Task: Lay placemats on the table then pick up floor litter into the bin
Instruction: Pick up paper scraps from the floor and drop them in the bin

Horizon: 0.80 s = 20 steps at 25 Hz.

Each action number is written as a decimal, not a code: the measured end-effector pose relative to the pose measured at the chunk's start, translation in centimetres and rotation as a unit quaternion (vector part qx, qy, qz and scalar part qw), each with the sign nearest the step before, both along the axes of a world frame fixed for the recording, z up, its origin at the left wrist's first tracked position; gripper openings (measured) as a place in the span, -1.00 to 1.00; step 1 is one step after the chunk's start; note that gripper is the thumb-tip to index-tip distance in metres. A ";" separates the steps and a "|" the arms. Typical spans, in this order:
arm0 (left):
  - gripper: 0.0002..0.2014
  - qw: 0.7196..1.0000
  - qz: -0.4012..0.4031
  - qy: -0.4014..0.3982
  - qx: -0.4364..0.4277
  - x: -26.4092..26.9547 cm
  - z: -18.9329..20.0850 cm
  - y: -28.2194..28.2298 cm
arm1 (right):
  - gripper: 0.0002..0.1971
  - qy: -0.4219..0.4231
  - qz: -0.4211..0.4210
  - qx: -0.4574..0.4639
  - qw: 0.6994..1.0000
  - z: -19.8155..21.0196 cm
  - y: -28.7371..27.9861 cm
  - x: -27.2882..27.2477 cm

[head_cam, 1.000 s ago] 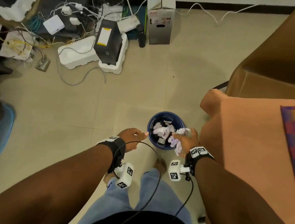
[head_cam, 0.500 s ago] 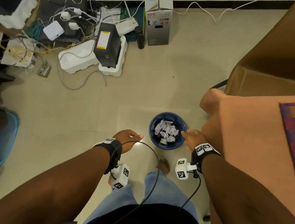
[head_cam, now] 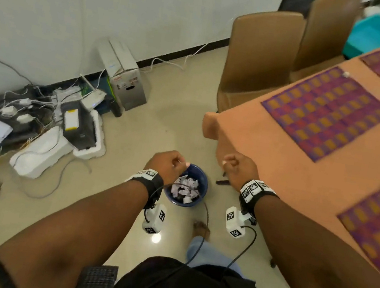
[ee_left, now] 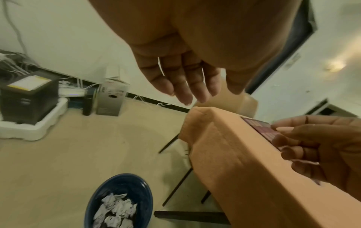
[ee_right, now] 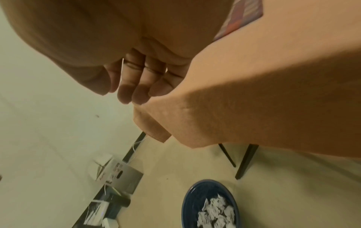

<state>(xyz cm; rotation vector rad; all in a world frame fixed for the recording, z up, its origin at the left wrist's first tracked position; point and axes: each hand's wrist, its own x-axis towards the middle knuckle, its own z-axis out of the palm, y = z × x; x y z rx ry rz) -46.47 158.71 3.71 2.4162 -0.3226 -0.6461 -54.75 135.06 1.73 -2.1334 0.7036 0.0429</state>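
A blue bin [head_cam: 204, 187] stands on the floor by the table corner, with crumpled white paper [head_cam: 185, 189] inside. My left hand [head_cam: 167, 165] hovers above its left rim, fingers relaxed and holding nothing [ee_left: 181, 80]. My right hand [head_cam: 236, 168] is raised to the right of the bin, beside the corner of the orange-clothed table [head_cam: 269, 162], loosely curled and empty [ee_right: 132, 88]. Three purple-and-orange checked placemats [head_cam: 327, 114] lie flat along the table. The bin also shows in the left wrist view [ee_left: 126, 185] and the right wrist view [ee_right: 195, 189].
Two brown chairs [head_cam: 259, 55] stand against the table's far side. Electronics, white foam blocks [head_cam: 41, 154], cables and a grey box [head_cam: 128, 85] crowd the floor along the wall at left. My bare foot [head_cam: 201, 228] is just behind the bin. Black table legs [ee_left: 175, 189] stand nearby.
My right hand dropped the crumpled paper into the bin and came away empty. Both hands rose from the bin, and my view lifted to take in the table and chairs.
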 end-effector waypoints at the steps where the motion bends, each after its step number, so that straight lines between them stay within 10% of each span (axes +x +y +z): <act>1: -0.74 0.999 -0.032 -0.029 -0.012 -0.7 1.0 -0.6 | -0.90 -0.026 -0.028 -0.010 0.999 1.2 0.5 -2.0; 10: -0.67 0.955 -0.265 -0.114 -0.069 -14.0 6.4 -5.0 | -0.92 -0.075 -0.219 -0.057 0.971 8.8 4.5 -23.6; 20: -0.72 0.864 -0.484 -0.111 -0.079 -40.8 7.3 -17.2 | -0.94 -0.071 -0.425 -0.078 0.899 7.6 1.2 -53.9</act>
